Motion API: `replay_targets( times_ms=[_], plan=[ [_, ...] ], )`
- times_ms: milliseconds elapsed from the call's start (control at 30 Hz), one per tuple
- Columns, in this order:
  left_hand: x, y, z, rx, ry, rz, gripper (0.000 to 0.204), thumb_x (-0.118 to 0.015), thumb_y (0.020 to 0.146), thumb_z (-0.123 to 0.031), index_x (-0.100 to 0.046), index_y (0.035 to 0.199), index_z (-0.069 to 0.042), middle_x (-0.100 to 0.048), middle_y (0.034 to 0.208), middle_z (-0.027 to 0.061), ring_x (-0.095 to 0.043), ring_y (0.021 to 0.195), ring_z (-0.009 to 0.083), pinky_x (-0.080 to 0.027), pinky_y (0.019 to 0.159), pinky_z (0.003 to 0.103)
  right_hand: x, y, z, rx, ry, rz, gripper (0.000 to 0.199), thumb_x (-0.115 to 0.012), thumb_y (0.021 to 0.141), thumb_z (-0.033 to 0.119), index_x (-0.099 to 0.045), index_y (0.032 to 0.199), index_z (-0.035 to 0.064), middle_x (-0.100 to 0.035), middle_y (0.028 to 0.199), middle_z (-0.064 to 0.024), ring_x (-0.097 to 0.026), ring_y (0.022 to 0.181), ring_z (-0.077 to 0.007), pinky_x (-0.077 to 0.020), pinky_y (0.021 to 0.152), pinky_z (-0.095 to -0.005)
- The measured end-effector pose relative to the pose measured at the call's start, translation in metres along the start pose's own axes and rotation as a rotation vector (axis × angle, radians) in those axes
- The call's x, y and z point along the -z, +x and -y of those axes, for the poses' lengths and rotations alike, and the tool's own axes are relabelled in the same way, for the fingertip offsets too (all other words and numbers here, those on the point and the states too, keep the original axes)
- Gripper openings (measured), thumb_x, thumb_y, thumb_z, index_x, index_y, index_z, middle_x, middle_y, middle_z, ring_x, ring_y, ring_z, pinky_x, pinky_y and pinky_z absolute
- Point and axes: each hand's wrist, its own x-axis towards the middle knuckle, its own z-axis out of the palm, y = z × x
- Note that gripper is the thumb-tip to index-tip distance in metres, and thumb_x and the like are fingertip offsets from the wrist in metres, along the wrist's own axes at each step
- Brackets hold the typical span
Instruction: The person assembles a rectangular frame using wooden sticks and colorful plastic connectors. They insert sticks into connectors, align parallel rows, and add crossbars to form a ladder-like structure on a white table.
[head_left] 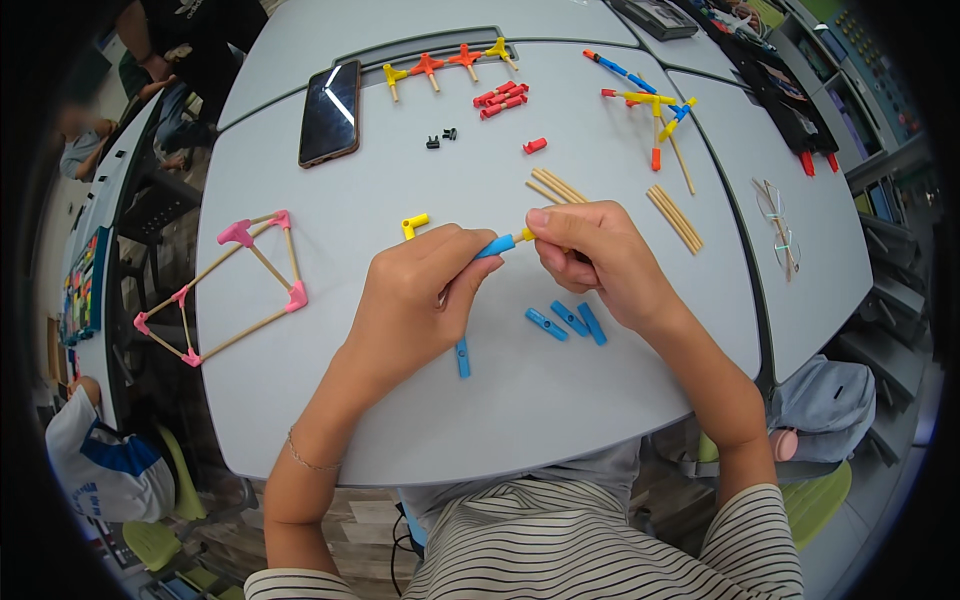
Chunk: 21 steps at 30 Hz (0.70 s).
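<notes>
The left hand (415, 285) is clamped on a blue tube (495, 247), gripped between thumb and forefinger. The right hand (595, 255) is pinched on a yellow piece (527, 234), located just right of the blue tube. A short stick (516, 238) spans the gap between the two parts. Both hands are raised in front of the body, over the table (400, 440). A yellow elbow (412, 226) lies just beyond the left hand. A single blue connector (463, 358) lies below the left hand, on the body side. Three blue connectors (570, 319) lie on the body side of the right hand, near it. A loose stick bundle (560, 186) lies just beyond the right hand; a second stick bundle (676, 219) lies to its right. Farther beyond the hands are a red connector (535, 146), a red connector group (500, 99), two black clips (441, 139) and a row of four stick-mounted connectors (428, 64). A phone (330, 113) lies beyond and left of the left hand. A pink-jointed frame (237, 232) is positioned well left of the left hand. A multicoloured assembly (652, 99) is positioned beyond and right of the right hand.
</notes>
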Motion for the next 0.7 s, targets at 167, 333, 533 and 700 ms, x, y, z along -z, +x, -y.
replay_targets(
  times_ms=[167,333,533,700],
  plan=[
    [0.016,0.006,-0.004,0.277,-0.345,0.225,0.016,-0.066,0.095,-0.013,-0.073,0.099,0.001,-0.055,0.064,0.0002,-0.043,0.055,0.0062,-0.030,0.048,0.022,-0.001,-0.004,0.004,0.368,-0.558,-0.038,0.033,-0.061,0.098,0.025,-0.061,0.076,0.0021,-0.051,0.062,0.0009,-0.043,0.055,-0.0073,-0.0348,0.051,-0.0248],
    [0.038,0.013,0.000,0.689,-0.871,0.617,0.028,-0.063,0.099,-0.024,-0.072,0.095,0.002,-0.051,0.061,-0.0022,-0.035,0.052,0.0034,-0.023,0.046,0.021,0.022,-0.002,0.008,0.681,-0.635,-0.104,0.024,-0.063,0.099,0.019,-0.063,0.085,-0.0005,-0.058,0.072,-0.0022,-0.049,0.062,-0.0075,-0.0386,0.055,-0.0235],
    [0.032,0.010,0.005,0.594,-0.867,0.359,0.030,-0.061,0.100,-0.026,-0.069,0.098,0.002,-0.047,0.064,-0.0034,-0.030,0.052,0.0029,-0.022,0.046,0.021,0.042,0.006,0.011,0.514,-0.552,-0.256,0.026,-0.061,0.101,0.026,-0.070,0.096,0.0017,-0.056,0.077,0.0001,-0.047,0.067,-0.0086,-0.0378,0.059,-0.0233],
    [0.035,0.016,0.024,0.588,-0.740,0.045,0.031,-0.058,0.102,-0.028,-0.068,0.099,0.001,-0.047,0.066,-0.0045,-0.029,0.053,0.0019,-0.022,0.047,0.020,0.007,0.015,-0.012,0.451,-0.813,-0.251,0.024,-0.071,0.093,0.020,-0.073,0.112,0.0059,-0.055,0.086,-0.0018,-0.048,0.074,-0.0091,-0.0404,0.064,-0.0238]
  ],
)
